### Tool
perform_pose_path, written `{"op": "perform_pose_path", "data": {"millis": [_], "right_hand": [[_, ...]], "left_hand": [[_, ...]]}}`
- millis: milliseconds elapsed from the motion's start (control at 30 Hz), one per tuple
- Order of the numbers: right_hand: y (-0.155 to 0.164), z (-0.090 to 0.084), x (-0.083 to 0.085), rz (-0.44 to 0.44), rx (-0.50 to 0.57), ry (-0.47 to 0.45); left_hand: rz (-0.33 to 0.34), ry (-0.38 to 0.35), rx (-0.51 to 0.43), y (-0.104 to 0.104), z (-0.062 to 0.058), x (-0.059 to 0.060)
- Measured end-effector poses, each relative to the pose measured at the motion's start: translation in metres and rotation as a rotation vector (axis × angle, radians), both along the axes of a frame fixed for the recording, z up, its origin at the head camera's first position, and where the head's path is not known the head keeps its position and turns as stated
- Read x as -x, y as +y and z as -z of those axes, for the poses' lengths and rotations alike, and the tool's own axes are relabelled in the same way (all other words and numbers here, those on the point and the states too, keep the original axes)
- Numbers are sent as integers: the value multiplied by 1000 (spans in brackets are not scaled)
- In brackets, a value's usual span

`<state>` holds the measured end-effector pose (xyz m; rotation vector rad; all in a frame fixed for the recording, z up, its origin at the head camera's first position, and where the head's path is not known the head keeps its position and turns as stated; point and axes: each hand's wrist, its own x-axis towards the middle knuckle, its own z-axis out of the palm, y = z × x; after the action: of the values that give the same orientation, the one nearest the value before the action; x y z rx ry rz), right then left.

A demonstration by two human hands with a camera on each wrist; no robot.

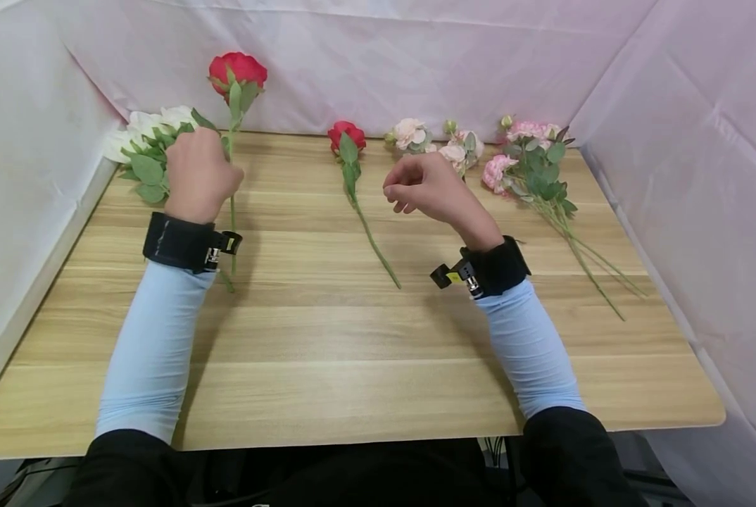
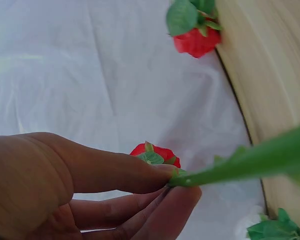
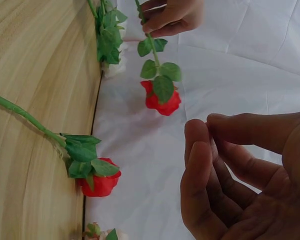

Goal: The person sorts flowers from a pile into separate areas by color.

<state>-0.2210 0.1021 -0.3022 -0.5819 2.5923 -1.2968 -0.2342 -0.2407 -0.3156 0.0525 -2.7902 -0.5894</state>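
My left hand pinches the green stem of a red rose and holds it upright over the table's far left. In the left wrist view the thumb and fingers close on that stem just below the bloom. My right hand hovers above the table centre with loosely curled fingers and holds nothing. A second red rose lies flat on the wooden table, just left of the right hand, and is seen also in the right wrist view.
White flowers lie at the far left edge behind the left hand. Pale pink roses and pink carnations with long stems lie at the far right. White cloth walls surround the table on three sides.
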Motion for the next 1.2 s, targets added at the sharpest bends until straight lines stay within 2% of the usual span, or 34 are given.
{"op": "perform_pose_path", "data": {"millis": [200, 367, 500, 600, 733, 900, 1067, 1200], "right_hand": [[0, 0, 1, 5, -16, -8], [-1, 2, 2, 3, -24, -16], [-1, 5, 4, 0, -27, -27], [-2, 9, 7, -16, -22, -38], [-6, 13, 8, -30, -3, -48], [-11, 16, 7, -37, 31, -41], [-17, 19, 6, -76, 68, -39], [-22, 20, 4, -101, 160, -82]], "left_hand": [[56, 54, -24, 12, -9, -11], [103, 88, -22, 27, -9, -17], [179, 105, -34, 45, -7, -21], [245, 94, -47, 60, -5, -24], [313, 43, -72, 81, -2, -30], [390, -20, -147, 102, -1, -39], [441, -23, -198, 116, -3, -52], [463, 7, -244, 123, -2, -58]]}}
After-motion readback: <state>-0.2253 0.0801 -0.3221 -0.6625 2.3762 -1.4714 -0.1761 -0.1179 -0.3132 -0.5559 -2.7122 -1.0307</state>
